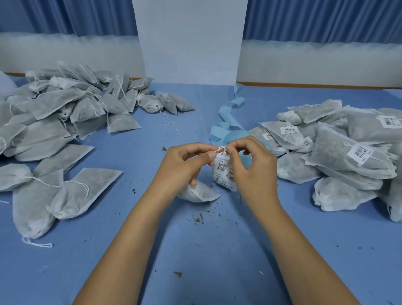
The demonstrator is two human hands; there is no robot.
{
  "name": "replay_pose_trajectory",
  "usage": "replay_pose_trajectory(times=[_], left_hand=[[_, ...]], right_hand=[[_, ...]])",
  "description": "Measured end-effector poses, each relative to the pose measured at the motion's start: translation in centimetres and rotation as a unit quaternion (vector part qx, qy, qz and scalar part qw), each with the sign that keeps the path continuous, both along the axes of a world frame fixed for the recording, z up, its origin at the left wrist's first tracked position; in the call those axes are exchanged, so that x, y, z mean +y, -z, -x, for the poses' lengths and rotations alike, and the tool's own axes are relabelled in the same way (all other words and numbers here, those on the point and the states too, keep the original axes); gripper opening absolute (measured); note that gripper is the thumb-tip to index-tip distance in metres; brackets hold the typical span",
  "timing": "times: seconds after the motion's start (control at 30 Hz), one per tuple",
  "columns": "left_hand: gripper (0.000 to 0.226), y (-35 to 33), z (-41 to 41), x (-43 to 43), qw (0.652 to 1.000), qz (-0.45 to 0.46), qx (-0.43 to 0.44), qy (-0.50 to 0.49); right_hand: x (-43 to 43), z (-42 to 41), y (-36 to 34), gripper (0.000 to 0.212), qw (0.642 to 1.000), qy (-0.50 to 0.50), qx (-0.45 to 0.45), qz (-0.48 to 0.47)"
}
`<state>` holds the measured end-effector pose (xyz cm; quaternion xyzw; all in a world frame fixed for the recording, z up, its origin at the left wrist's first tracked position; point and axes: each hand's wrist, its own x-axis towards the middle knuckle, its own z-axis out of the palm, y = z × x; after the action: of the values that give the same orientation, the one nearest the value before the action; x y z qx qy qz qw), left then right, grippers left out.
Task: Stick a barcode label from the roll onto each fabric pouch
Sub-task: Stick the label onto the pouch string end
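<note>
While right hand pinches label, labelled pile near

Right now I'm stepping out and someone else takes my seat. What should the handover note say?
Left hand and right hand: both pinch the top of the label roll, seemingly peeling one label off.
One bare pouch lies on the table under the left hand.
Done: labelled pile on the right.
Left: unlabelled pile on the left, plus that pouch.
Used backing trails away behind the roll.
</note>
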<state>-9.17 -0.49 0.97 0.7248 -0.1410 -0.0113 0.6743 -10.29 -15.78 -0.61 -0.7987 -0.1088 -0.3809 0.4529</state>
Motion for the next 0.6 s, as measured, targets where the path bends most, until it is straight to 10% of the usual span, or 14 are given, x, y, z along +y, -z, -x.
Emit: replay_pose_trajectory(times=[0.6], left_hand=[[0.007,-0.29,-0.32,0.52,0.989,0.052,0.039,-0.134]], right_hand=[[0.32,-0.01,-0.23,0.015,0.993,-0.02,0.058,-0.096]])
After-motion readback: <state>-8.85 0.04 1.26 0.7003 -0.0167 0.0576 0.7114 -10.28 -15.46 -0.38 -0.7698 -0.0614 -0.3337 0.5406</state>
